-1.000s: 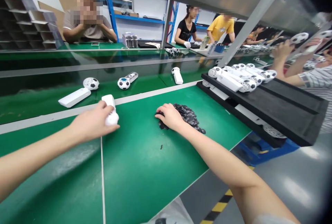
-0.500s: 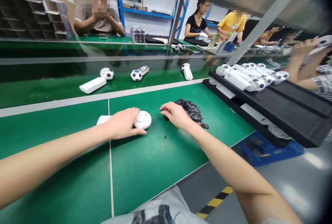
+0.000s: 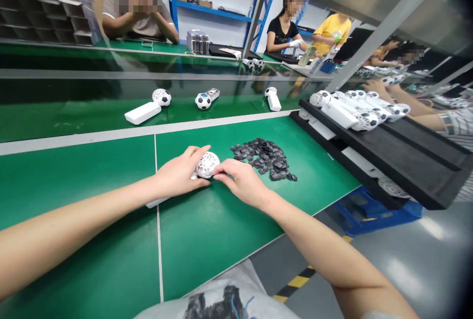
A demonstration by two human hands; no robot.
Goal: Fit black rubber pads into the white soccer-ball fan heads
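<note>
My left hand (image 3: pixel 179 173) is wrapped round a white ball-headed device (image 3: pixel 207 164), whose ball is a lattice with openings. Its white handle shows only in part beneath my palm. At the right side of the ball, the thumb and fingertips of my right hand (image 3: pixel 240 181) are pinched together and touch its surface. Whatever they hold, if anything, is hidden. To the right, beyond that hand, lies a loose pile of small black flat pieces (image 3: pixel 268 156) on the green table (image 3: pixel 207 240).
On the green belt (image 3: pixel 92 112) behind lie several ball-headed devices (image 3: pixel 161 97), some with black patches. At right, stacked black trays (image 3: pixel 414 146) hold more of them. A slanted metal post (image 3: pixel 377 28) rises behind. Co-workers (image 3: pixel 283 33) sit across the line; another person's arms (image 3: pixel 410 99) reach in at right.
My right hand has left the black pile and come left to the ball. My left hand has turned the device, and its handle now points nearer to me. The belt items have shifted slightly right.
</note>
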